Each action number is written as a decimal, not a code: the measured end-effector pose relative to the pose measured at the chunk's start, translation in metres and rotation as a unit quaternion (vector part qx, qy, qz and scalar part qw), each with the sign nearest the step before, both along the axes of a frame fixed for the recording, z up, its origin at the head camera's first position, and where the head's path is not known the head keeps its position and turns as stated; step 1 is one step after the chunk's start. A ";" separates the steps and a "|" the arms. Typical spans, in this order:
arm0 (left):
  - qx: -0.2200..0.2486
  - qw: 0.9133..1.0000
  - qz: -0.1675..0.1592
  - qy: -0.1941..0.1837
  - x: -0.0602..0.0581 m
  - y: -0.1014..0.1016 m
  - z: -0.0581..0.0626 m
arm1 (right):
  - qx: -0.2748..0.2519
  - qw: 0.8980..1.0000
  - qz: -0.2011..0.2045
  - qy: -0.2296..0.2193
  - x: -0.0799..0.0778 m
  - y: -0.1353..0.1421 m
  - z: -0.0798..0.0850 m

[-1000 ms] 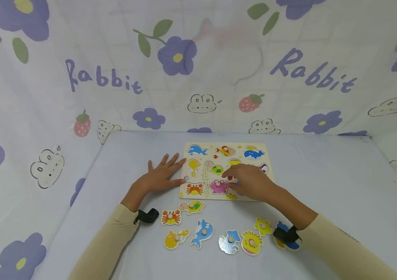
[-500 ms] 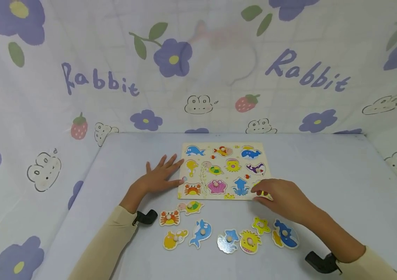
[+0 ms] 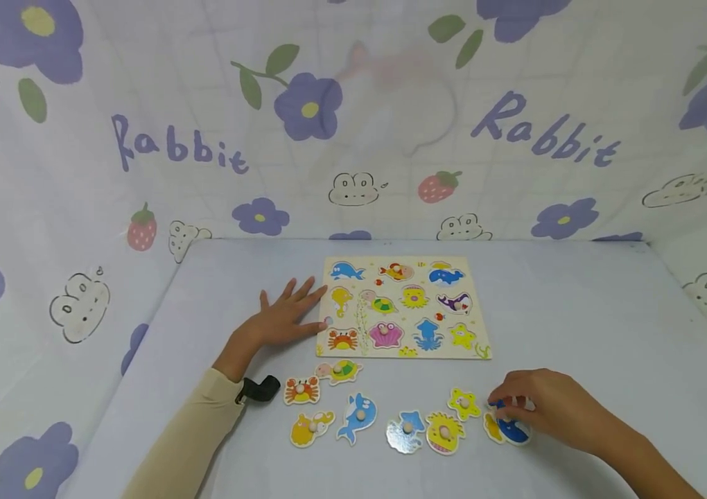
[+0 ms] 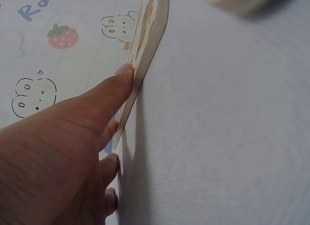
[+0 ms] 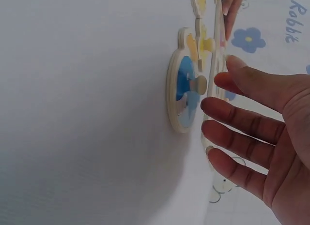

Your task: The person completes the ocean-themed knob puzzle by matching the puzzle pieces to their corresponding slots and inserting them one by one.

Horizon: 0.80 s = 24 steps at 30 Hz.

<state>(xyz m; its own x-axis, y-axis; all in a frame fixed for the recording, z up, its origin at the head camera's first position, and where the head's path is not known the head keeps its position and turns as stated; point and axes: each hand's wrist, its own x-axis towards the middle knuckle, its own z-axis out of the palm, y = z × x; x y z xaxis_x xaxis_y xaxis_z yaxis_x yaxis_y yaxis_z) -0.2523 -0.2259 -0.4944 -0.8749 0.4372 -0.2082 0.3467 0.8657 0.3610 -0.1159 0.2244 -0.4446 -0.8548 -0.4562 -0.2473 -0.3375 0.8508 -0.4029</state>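
Note:
My left hand (image 3: 278,320) lies with fingers spread at the left edge of a wooden peg puzzle board (image 3: 477,326), its thumb touching the edge. My right hand (image 3: 556,405) hovers over the blue whale puzzle piece (image 3: 518,434) at the right of the row, partly covering it. In the right wrist view its loosely bent fingers (image 5: 242,142) stand apart from that piece's wooden knob (image 5: 200,85). A pink shell piece (image 3: 386,335), a red-and-yellow fish piece (image 3: 396,272) and a purple whale piece (image 3: 455,303) sit in the board.
Loose knobbed pieces lie in front of the board: turtle (image 3: 342,372), crab (image 3: 301,390), seahorse (image 3: 306,431), dolphin (image 3: 358,419), squid (image 3: 405,433), octopus (image 3: 443,433) and starfish (image 3: 464,403). A patterned curtain (image 3: 378,125) stands behind the white table (image 3: 578,312).
My right hand has moved off the board, past its lower right corner, down to the blue whale piece. The purple whale piece came into view in its slot. My left hand stays put.

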 end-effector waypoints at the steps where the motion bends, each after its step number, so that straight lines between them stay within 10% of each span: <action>1: 0.001 1.000 0.000 -0.002 0.000 0.000 0.000 | -0.001 1.000 0.004 -0.004 0.002 0.001 -0.002; 24: 0.002 1.000 0.000 0.001 -0.001 -0.001 -0.002 | 0.004 0.997 0.056 0.052 0.005 0.012 -0.012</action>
<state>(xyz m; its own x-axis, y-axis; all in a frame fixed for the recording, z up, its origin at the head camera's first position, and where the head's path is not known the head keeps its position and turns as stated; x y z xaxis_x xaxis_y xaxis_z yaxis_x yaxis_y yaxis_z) -0.2538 -0.2270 -0.4962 -0.8756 0.4374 -0.2049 0.3468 0.8646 0.3637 -0.1110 0.2365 -0.4562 -0.8199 -0.5482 -0.1649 -0.4696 0.8088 -0.3540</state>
